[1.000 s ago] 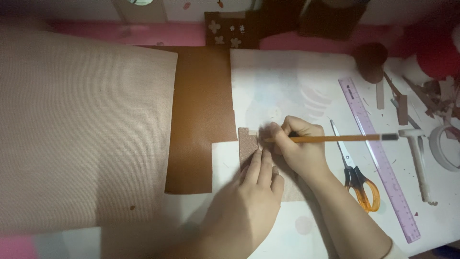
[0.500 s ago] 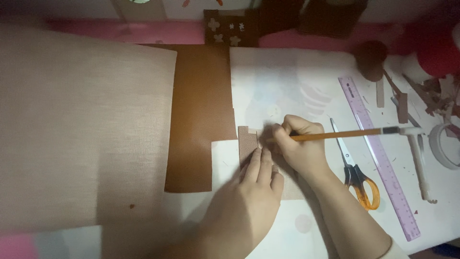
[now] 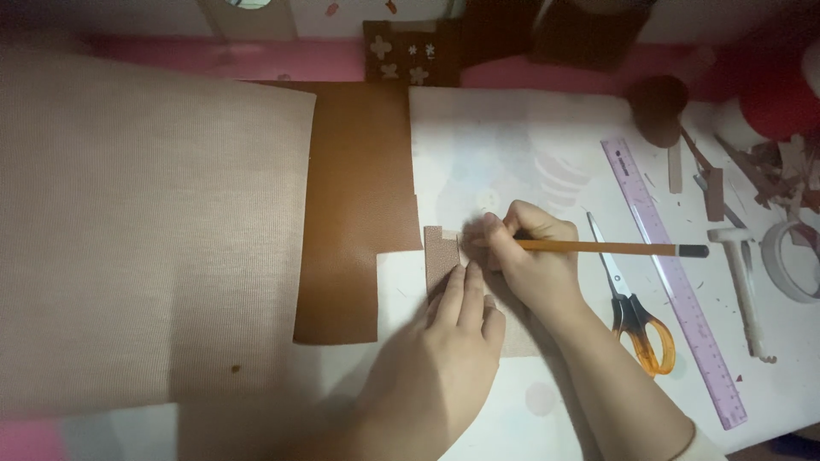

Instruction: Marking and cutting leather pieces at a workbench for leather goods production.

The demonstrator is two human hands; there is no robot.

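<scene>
My left hand (image 3: 436,367) lies flat, its fingertips pressing a small pinkish-brown strip of material (image 3: 440,256) onto the white table surface (image 3: 512,154). My right hand (image 3: 530,265) grips an orange pencil (image 3: 606,248) with a dark end that points right; the pencil's tip meets the strip's right edge under my fingers. A dark brown sheet (image 3: 354,196) with a cut-out corner lies just left of the strip. The strip's lower part is hidden by my hands.
A large pale pink textured sheet (image 3: 145,230) covers the left. Orange-handled scissors (image 3: 632,316) and a purple ruler (image 3: 675,282) lie right of my right hand. A white tool (image 3: 743,290), tape roll (image 3: 794,260), scraps and a red object (image 3: 777,102) crowd the right edge.
The pencil's far end has dipped slightly, from tilted upward to level. Both hands stay on the strip.
</scene>
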